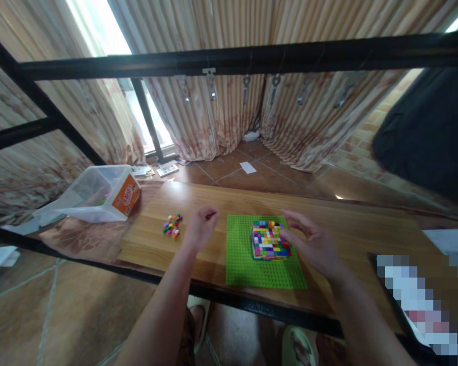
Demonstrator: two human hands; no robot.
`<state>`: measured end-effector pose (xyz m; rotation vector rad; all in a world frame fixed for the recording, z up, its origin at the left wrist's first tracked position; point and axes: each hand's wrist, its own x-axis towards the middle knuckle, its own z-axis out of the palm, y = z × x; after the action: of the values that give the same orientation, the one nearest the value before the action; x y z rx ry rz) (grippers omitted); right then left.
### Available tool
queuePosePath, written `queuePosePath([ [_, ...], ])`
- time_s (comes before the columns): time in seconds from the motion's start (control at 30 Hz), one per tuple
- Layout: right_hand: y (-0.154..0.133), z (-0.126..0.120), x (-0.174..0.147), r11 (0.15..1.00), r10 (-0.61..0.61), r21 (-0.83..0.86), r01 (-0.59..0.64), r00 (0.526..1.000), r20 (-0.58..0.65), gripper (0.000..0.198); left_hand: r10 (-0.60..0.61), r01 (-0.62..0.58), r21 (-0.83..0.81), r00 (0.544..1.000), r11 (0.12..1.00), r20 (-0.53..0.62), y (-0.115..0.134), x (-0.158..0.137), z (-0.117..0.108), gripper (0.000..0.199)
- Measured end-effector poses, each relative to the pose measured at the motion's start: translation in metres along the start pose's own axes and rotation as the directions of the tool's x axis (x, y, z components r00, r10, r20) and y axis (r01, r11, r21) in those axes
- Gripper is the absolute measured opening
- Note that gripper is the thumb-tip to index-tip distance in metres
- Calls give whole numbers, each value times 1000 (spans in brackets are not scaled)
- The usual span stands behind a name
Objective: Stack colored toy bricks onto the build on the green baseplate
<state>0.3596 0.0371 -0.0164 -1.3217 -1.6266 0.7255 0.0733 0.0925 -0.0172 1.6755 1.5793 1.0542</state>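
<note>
A block built of many coloured toy bricks [269,240] stands on a green studded baseplate [240,264] on the wooden table. At its right side is my right hand [309,238], fingers apart and holding nothing that shows; the thumb is close to the block's edge, and I cannot tell whether it touches. My left hand [201,224] hovers left of the baseplate with its fingers curled together. Whatever may be between those fingertips is too small to make out. Farther left, a small heap of loose bricks [171,225] lies on the table.
A clear plastic bin [99,198] with an orange label stands beyond the table's left end. A black metal bar [229,61] with hanging clips crosses above the far side. At the right end lies a dark-edged object [395,305], its surface blurred out. Curtains hang behind.
</note>
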Motion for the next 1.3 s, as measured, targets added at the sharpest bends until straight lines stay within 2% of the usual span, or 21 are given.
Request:
queuePosePath([
  [0.1,-4,6,1,999,-32,10,34,992,-122,31,102,-83,-239,993,967,67,14,-4,28,13],
  [0.2,-9,12,1,998,-53,6,55,985,-167,24,163,-130,-337,984,933,72,28,-10,46,15],
  [0.37,-18,18,5,996,-92,3,94,973,-210,19,329,-303,-240,941,922,76,52,-19,56,16],
  [0.5,-27,22,8,994,-107,0,109,977,-182,19,433,-416,-151,895,897,108,63,-25,60,16],
  [0.8,-27,23,6,992,-118,23,121,988,-101,17,391,-366,-190,913,911,114,69,-30,71,24],
  [0.93,-23,23,5,994,-103,13,105,989,-102,18,378,-354,-180,917,918,126,71,-31,71,23],
  [1.1,-23,21,5,991,-121,-68,116,990,-73,19,390,-364,-176,910,915,143,71,-32,69,27],
  [1.3,-29,19,5,947,-216,-258,191,974,-74,18,459,-436,-159,874,886,162,68,-34,69,30],
])
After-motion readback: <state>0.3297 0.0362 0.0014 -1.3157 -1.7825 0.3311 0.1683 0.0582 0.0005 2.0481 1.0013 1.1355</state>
